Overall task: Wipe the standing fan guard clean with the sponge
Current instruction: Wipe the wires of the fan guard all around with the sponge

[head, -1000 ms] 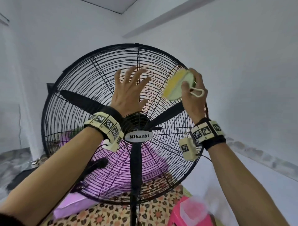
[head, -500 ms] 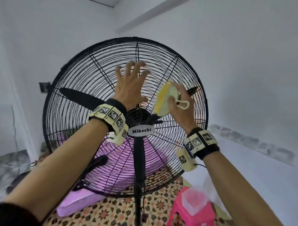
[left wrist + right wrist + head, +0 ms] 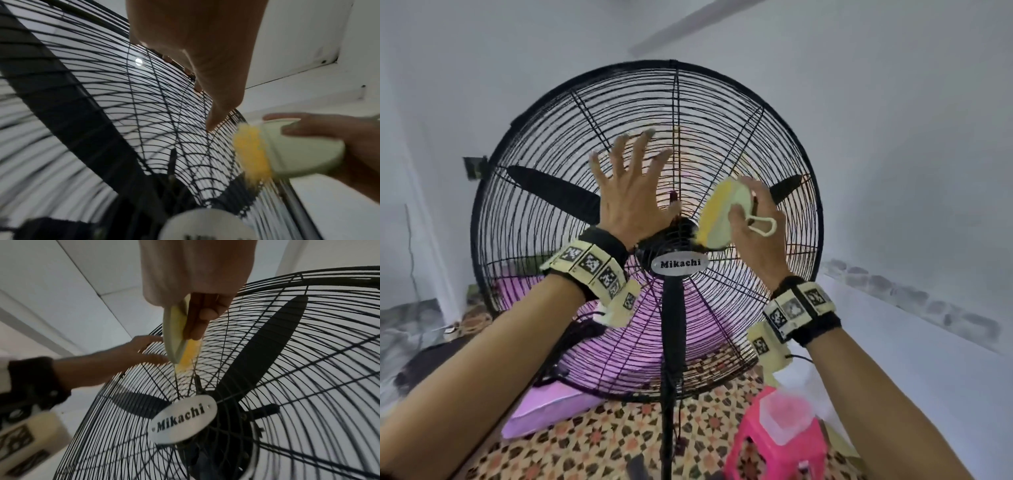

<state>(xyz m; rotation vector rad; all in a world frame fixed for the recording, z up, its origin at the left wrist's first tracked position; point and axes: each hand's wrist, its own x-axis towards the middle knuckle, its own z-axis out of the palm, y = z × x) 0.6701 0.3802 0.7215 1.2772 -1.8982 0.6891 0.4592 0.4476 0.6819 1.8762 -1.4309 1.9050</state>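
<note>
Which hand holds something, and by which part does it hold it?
The right hand grips the sponge by its pale green back. The left hand holds nothing.

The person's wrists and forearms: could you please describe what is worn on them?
Both forearms are bare, with no sleeves. Each wrist carries a black band topped with cream blocks printed with black-and-white square codes. A cream camera housing hangs under each wrist, and a thin dark cable leaves the right one.

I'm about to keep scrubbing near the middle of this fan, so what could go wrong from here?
The left hand presses spread fingers on the thin guard wires; a fingertip might slip between them. The sponge in the right hand could snag its bristles or loop on a wire. Leaning hard may tip the fan toward the pink stool.
</note>
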